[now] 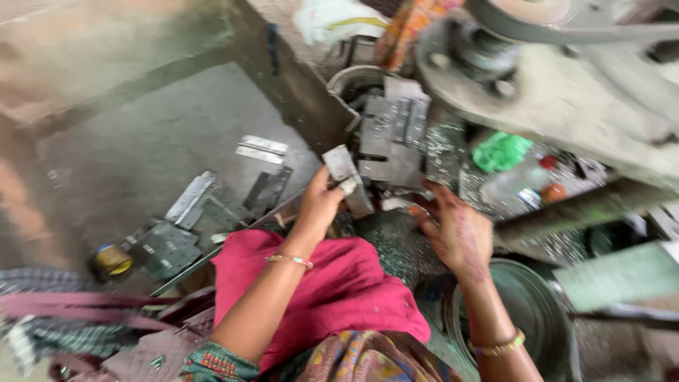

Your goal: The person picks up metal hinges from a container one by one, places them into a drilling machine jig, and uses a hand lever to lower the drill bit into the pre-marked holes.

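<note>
My left hand [320,204] is closed around a grey flat metal plate [346,178], lifting it just in front of a pile of similar metal pieces [392,138]. My right hand [456,230] hovers to the right with fingers spread, holding nothing, over a bed of shiny metal shavings [396,244]. A pink cloth [339,290] covers my lap below both hands. The frame is blurred by motion.
Loose metal plates [205,205] and a yellow tape roll [112,260] lie on the grey floor at left. A large machine with a belt wheel [537,64] stands at upper right. A round metal pan [527,311], green bag [501,152] and plastic bottle [520,185] sit at right.
</note>
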